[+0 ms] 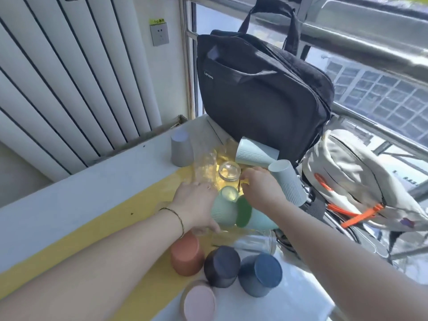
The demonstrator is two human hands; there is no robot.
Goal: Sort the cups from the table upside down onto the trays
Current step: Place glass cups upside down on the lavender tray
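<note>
Left hand [196, 202] reaches forward palm down, thin bracelet at the wrist, thumb lying along the foot of the mint cup [223, 209] at its 3 o'clock. Can't tell if it actually grips the cup. Right hand [261, 186] comes in from 5 o'clock, fingers curled down at the edge of the glass jar [229, 173]; can't tell whether they pinch it. Readable text: "Lenovo" on the black laptop bag [261, 89] at 12 o'clock. The yellow sticker above the wall socket [159, 34] is too small to read. 2 pale blue cups: the lying cup [256, 155] rests on its side against the bag, the tilted cup [288, 181] leans just behind the right hand. The teal cup [252, 216], green base, lies touching the mint cup. The grey cup [181, 148] stands upside down at 10 o'clock, apart. At 6 o'clock, 4 cups base-up in a cluster: terracotta cup [186, 256], navy cup [222, 266], blue cup [260, 274], pink cup [200, 302]. A pale backpack [359, 177] with orange pulls sits at 3 o'clock.
</note>
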